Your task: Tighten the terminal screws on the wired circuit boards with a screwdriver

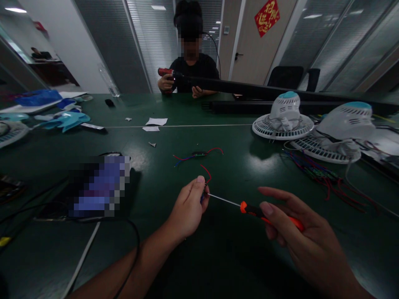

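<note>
My left hand (188, 207) pinches a small part with a red wire (206, 172) curling up from it, low over the dark green table (218, 257). My right hand (299, 232) grips an orange-handled screwdriver (264, 216). Its thin metal shaft points left and its tip meets the part at my left fingertips. A second small wired board (198, 155) with red and blue leads lies on the table just beyond my hands.
Two white fan bodies with teal caps (285, 114) (346, 124) lie on grilles at the right, beside a bundle of red wires (321, 174). A person (190, 70) sits across holding a red tool. Paper scraps (156, 121), blue plastic parts (67, 120) and a blurred device (99, 187) lie at left.
</note>
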Tool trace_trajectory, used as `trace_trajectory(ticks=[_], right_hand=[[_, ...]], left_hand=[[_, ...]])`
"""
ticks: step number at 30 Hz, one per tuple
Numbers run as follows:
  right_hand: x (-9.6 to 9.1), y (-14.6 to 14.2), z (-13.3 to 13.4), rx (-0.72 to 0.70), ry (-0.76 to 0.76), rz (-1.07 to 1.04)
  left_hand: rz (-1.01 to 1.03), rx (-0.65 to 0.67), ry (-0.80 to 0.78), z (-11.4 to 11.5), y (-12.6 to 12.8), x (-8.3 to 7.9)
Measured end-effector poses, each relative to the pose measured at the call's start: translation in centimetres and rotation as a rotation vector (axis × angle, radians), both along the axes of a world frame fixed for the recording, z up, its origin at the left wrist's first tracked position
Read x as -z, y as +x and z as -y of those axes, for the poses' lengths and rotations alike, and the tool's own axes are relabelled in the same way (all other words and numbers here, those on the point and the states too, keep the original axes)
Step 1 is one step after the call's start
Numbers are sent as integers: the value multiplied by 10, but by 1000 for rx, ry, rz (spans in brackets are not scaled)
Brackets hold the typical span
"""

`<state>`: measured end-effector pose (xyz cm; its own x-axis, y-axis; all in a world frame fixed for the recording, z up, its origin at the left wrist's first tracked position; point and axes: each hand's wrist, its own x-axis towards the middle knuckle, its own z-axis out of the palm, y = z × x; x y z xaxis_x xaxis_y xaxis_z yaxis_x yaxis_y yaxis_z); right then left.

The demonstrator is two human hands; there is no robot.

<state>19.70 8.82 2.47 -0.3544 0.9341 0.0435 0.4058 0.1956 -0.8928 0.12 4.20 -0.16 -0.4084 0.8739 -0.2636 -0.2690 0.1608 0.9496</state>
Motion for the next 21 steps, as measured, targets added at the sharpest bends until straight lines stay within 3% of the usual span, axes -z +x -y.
trace_trajectory(ticks=[15, 21], right_hand=[[0, 1, 0, 40, 49, -6], [-3, 0, 3, 9, -104, -1]], left_hand=[[-24, -11, -25, -1, 1, -3], [-12, 4, -2, -1, 0, -1]])
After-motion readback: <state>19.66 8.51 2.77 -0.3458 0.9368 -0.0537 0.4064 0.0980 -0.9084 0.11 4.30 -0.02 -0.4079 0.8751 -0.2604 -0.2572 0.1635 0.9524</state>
